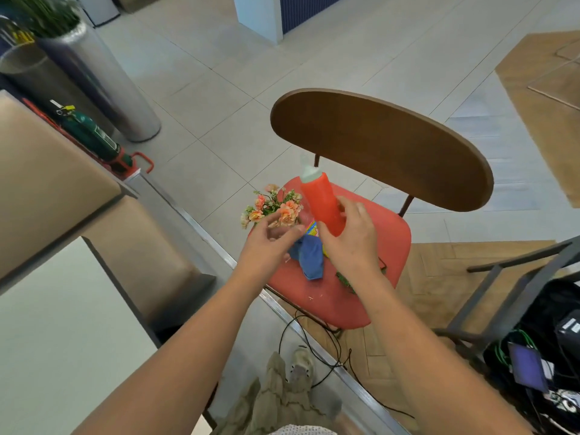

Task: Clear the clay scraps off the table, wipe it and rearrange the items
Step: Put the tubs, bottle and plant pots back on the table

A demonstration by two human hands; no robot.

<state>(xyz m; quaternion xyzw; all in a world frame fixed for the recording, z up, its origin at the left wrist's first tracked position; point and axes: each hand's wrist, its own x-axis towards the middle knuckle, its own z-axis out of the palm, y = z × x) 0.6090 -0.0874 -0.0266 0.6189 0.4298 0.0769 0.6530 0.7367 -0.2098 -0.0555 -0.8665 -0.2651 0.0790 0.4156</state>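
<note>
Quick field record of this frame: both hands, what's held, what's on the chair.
right hand: grips red bottle, tilted, white cap on top
left hand: open, holds nothing, above the seat beside the bottle
chair: red seat, wooden back
on seat: flowers, blue cloth, colourful packet mostly hidden

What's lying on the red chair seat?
A blue cloth, peach artificial flowers and small white scraps. A colourful packet is mostly hidden behind the red bottle in the right hand. A green sprig peeks from under the right forearm.
</note>
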